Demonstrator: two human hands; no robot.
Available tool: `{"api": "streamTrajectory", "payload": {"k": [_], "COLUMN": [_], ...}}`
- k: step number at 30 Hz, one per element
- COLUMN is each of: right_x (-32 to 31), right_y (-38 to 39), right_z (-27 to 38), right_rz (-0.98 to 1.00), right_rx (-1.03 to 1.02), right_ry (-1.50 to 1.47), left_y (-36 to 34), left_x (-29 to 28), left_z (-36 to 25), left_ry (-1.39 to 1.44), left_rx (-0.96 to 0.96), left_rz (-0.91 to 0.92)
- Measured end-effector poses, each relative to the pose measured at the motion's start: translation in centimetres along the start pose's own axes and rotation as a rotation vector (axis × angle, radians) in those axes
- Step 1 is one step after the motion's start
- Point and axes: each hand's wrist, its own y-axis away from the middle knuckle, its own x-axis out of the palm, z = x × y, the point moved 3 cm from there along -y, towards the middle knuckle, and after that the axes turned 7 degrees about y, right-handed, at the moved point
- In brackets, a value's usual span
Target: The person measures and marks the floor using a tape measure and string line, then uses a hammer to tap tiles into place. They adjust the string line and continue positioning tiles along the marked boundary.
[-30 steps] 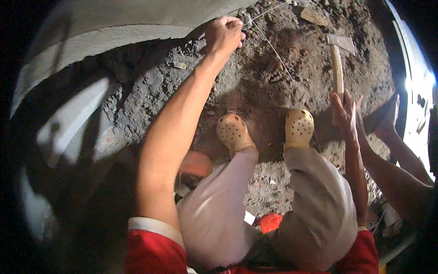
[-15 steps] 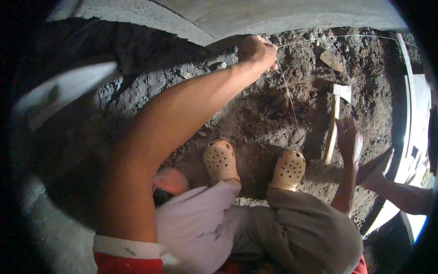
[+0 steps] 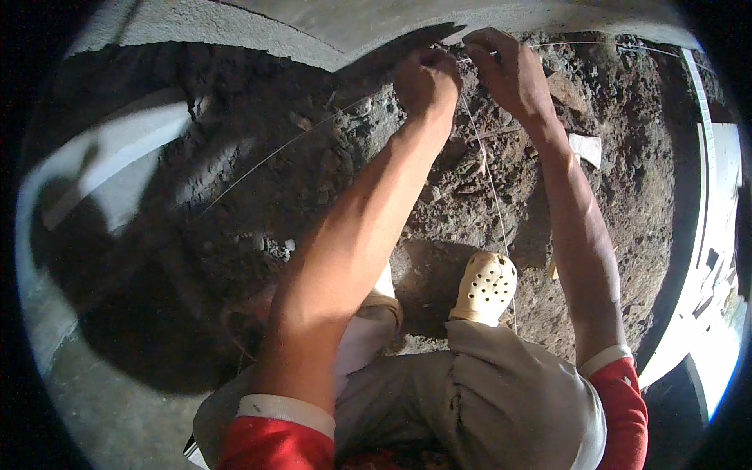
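Observation:
My left hand (image 3: pixel 425 86) is closed on a thin string (image 3: pixel 484 157) at the foot of the concrete wall, where the lines meet. Just to its right, my right hand (image 3: pixel 505 74) has its thumb and forefinger pinched at the same string. One line runs down past my right shoe (image 3: pixel 486 286), another off to the lower left. A hatchet (image 3: pixel 584 150) lies on the dirt, mostly hidden by my right forearm. The exact grip of my fingertips is small in the picture.
The curved-looking concrete wall (image 3: pixel 392 19) borders the top. Rubble and soil (image 3: pixel 611 196) surround my feet. A pale curved concrete piece (image 3: pixel 121 149) is at left, in shadow. Long white boards (image 3: pixel 713 196) stand along the right edge.
My right hand let go of the hatchet and moved up beside my left hand at the string. The other person's bare leg at the right has gone out of sight.

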Motion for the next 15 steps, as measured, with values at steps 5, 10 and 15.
{"api": "streamTrajectory", "payload": {"k": [5,10,15], "right_x": [2.5,3.2,3.4], "right_y": [-0.7,-1.2,-1.6], "right_z": [-1.2,-1.3,-1.6], "right_rz": [0.092,0.086,0.184], "right_rx": [0.023,-0.024,0.207], "right_ry": [0.002,-0.04,-0.204], "left_y": [0.3,-1.3,-0.7], "left_x": [0.3,0.2,-0.3], "left_z": [0.8,2.4,1.3], "left_ry": [-0.187,-0.018,-0.138], "left_rx": [0.353,0.244,0.306], "left_rz": [-0.218,-0.134,-0.19]}}
